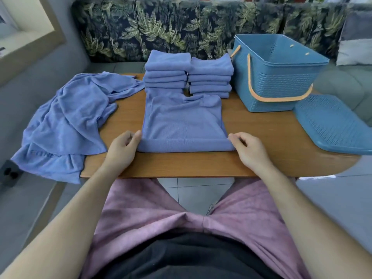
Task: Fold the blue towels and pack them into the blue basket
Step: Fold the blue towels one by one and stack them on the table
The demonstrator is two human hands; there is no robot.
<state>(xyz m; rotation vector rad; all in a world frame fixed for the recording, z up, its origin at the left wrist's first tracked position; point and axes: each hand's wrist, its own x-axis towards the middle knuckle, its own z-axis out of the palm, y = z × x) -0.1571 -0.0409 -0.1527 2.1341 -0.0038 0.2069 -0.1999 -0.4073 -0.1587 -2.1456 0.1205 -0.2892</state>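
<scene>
Mid-fold; packing not yet started. At the near edge of the worktop [181,164], pinching the half-folded towel [183,125] at both ends of its near fold: left hand [123,147] on the left end, thumb against the cloth and fingers curled; right hand [248,148] on the right end, fingertips nipped on the corner. Narrow grip on both sides, nothing else held. Lying flat near-centre, with a rumpled far edge that reaches the foot of the stacks. To the left, spilling over the worktop's left edge: loose pile [66,121] of unfolded blue towels, count not readable. To the right, overhanging the right edge: basket lid [332,123], off. Further back at centre: two piles of folded towels, left stack [167,71] and right stack [211,75], side by side and touching. Far right, just beside the right stack: blue basket [277,77], upright and open, orange handle hanging down its near wall, looks empty as far as the inside shows. Beyond all that: leaf-print sofa [181,27]. Probable next move: carry the near fold up and over toward the far edge, keeping both ends level. Better to flatten that rumpled far corner first, or risk a skewed fold. Then reduce to stack size, add to a stack, work through the loose pile, and move the stacks into the basket.
</scene>
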